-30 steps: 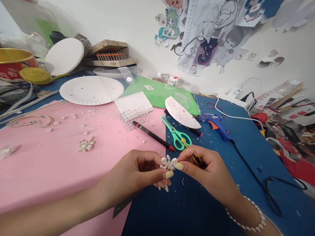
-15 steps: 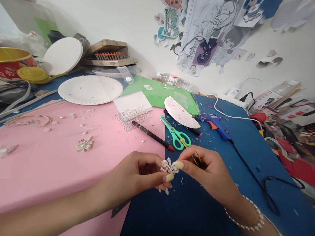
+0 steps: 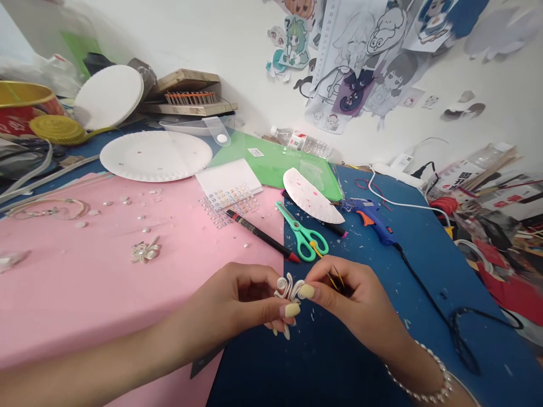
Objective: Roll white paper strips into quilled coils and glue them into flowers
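Note:
Both hands meet low in the middle of the view, above the edge where the pink sheet [image 3: 85, 282] meets the blue mat [image 3: 416, 265]. My left hand [image 3: 237, 305] pinches a small white curled-paper ornament [image 3: 289, 288] between thumb and fingers. My right hand [image 3: 348, 299] presses its thumb tip on the same ornament and also holds thin dark tweezers [image 3: 337, 278] in its fingers. A second white curled ornament [image 3: 144, 250] lies on the pink sheet to the left.
Green scissors [image 3: 303, 233], a red-tipped black pen [image 3: 263, 236], a blue glue gun [image 3: 371, 215] with its cord, a folded paper plate [image 3: 311, 196], a sticker gem sheet [image 3: 229, 199] and a whole paper plate [image 3: 155, 155] lie beyond the hands. Clutter fills the right and far left edges.
The hands have sunk slightly and turned the curled ornament a little between the fingertips. Nothing else on the table has moved.

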`<state>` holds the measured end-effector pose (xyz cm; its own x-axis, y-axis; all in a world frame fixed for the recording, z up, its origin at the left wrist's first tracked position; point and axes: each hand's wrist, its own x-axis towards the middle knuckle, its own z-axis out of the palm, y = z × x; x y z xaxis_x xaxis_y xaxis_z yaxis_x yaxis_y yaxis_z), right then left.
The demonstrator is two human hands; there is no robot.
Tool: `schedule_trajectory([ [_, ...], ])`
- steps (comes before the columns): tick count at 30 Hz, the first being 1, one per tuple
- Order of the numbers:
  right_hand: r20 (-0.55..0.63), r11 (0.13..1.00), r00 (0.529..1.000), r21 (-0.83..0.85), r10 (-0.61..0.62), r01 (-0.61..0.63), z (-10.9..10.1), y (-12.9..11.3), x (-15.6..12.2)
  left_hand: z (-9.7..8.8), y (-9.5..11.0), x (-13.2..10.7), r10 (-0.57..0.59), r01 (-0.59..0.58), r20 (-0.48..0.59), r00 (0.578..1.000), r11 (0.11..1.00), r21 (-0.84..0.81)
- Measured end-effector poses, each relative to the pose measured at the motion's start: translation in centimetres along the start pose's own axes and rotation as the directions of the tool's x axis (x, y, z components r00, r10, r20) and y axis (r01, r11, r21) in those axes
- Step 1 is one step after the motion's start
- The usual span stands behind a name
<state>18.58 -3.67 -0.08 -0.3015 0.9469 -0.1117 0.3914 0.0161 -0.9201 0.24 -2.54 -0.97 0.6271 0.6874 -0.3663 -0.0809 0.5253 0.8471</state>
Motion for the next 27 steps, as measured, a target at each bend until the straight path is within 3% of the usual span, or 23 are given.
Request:
schedule_trajectory([
  [11, -0.075, 0.996, 0.993, 0.025, -0.087, 0.089, 1.6, 0.4, -0.4, 0.1, -0.1, -0.2, 0.022, -0.022, -0.003, 1.000, 1.000, -0.010],
  [20, -0.034, 0.994, 0.995, -0.059, -0.089, 0.087, 0.7, 0.4, -0.1, 0.1, 0.0, -0.2, 0.016, -0.016, -0.009, 1.000, 1.000, 0.023],
  [27, 0.049, 0.981, 0.986, -0.106, -0.161, 0.165, 0.4, 0.1, -0.1, 0.0, -0.1, -0.2, 0.006, -0.006, 0.020, 1.000, 1.000, 0.003],
])
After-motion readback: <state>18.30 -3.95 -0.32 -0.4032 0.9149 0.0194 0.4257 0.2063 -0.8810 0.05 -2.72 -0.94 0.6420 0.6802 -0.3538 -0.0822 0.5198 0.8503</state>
